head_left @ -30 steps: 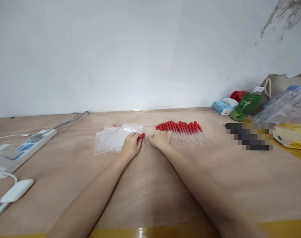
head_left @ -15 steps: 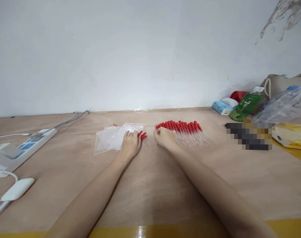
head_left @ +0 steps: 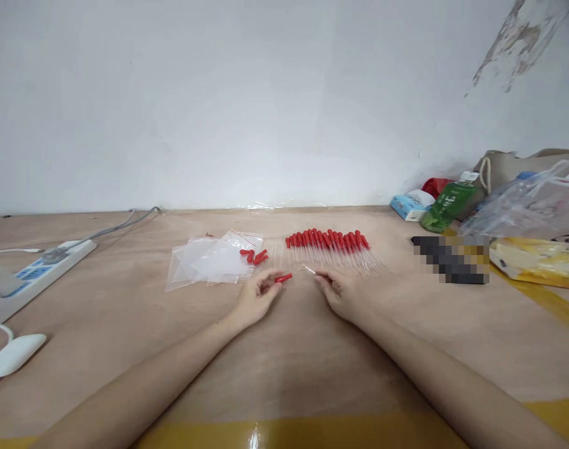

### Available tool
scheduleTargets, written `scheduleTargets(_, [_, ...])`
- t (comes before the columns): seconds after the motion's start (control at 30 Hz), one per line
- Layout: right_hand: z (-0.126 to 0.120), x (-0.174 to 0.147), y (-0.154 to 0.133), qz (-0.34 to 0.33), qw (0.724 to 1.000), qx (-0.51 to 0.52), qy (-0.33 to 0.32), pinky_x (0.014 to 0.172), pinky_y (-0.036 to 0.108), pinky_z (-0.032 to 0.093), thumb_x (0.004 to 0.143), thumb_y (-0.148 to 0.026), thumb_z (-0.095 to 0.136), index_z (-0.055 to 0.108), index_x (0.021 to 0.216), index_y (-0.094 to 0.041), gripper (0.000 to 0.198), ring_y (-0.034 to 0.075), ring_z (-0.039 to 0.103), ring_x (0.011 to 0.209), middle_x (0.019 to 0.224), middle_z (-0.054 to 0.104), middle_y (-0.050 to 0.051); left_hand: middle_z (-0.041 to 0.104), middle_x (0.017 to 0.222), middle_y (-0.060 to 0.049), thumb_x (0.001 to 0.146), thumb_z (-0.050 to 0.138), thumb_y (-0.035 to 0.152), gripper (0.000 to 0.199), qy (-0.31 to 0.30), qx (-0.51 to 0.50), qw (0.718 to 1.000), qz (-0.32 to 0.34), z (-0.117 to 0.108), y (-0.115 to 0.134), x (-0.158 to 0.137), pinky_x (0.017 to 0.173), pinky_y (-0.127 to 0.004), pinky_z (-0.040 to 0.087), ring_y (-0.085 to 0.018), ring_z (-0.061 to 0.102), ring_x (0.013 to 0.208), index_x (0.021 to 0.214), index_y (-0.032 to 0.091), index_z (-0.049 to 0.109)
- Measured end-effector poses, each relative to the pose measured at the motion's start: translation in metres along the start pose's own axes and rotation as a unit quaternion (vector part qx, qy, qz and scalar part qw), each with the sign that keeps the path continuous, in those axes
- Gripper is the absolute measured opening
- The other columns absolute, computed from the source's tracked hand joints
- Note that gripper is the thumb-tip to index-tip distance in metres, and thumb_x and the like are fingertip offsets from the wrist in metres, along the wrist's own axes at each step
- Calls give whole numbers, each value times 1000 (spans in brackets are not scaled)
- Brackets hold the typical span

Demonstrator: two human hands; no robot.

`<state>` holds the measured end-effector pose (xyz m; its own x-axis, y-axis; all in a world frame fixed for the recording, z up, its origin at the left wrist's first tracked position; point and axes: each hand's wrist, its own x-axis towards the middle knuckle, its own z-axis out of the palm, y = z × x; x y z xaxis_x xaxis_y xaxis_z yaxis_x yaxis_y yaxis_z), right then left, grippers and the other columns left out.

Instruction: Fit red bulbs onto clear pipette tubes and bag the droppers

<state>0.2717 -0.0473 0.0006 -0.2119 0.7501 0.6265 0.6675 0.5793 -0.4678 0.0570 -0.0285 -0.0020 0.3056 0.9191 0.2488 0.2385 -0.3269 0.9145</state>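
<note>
Between thumb and fingers, my left hand [head_left: 260, 296] pinches a red rubber dropper bulb [head_left: 283, 278], its end pointing right. Facing it, my right hand [head_left: 343, 294] is closed on a thin clear glass tube [head_left: 309, 270], whose tip points left toward the bulb; the two are apart. Several loose red bulbs [head_left: 260, 257] lie on the right edge of the clear zip bags [head_left: 204, 259]. A few bare glass tubes [head_left: 276, 257] rest just right of them. Behind my right hand lies a row of glass droppers with red bulbs [head_left: 331, 240], bulbs toward the wall.
On the left are a white power strip [head_left: 41, 280] with cables and a white adapter [head_left: 17, 355]. At the right stand a blue tissue pack [head_left: 408, 207], a green bottle [head_left: 450, 202], plastic bags [head_left: 532, 199], a yellow packet [head_left: 537, 259] and a pixelated dark object [head_left: 453, 262].
Both hands have drawn back toward me. My left hand has come away from the loose bulbs with one bulb, my right hand from the tubes with a glass tube. The view has shifted slightly right.
</note>
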Motion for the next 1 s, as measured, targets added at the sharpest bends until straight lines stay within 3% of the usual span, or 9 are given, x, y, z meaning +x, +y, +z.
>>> scheduleTargets(0.07, [-1, -2, -5, -2, 1000, -13, -22, 70, 30, 39, 85, -26, 43, 61, 92, -22, 19, 14, 59, 71, 84, 66, 3, 67, 96, -8, 77, 55, 30, 30, -26, -22, 999, -20, 3, -1, -7, 77, -31, 49, -19, 64, 84, 103, 16, 58])
scheduleTargets(0.37, [8, -8, -11, 4, 997, -26, -71, 74, 31, 33, 85, -27, 44, 63, 92, -22, 21, 13, 56, 66, 80, 67, 2, 67, 95, -9, 77, 56, 33, 31, -21, -53, 998, -14, 0, -1, -10, 80, -34, 49, -20, 63, 90, 103, 15, 56])
scheduleTargets(0.53, [8, -9, -10, 5, 995, -12, -98, 73, 31, 33, 85, -29, 45, 63, 89, -22, 20, 12, 53, 60, 70, 65, 0, 67, 83, -5, 77, 57, 35, 28, -2, 48, 999, 5, 2, -4, -10, 62, -26, 49, -15, 61, 70, 99, 17, 61])
scheduleTargets(0.83, [9, -10, -12, -47, 991, 5, -127, 71, 29, 30, 86, -27, 45, 62, 92, -21, 19, 11, 53, 64, 77, 65, 0, 64, 77, -3, 81, 55, 31, 17, 20, 155, 981, 117, -2, -3, -14, 63, -25, 45, -14, 57, 69, 82, 17, 64])
scheduleTargets(1.0, [1, -7, -14, -103, 982, -68, -144, 70, 31, 24, 87, -22, 41, 64, 92, -23, 23, 11, 53, 65, 78, 66, 1, 63, 78, -4, 85, 49, 28, 18, -47, 195, 965, 168, -5, 8, -17, 65, -26, 45, -14, 56, 70, 84, 17, 63])
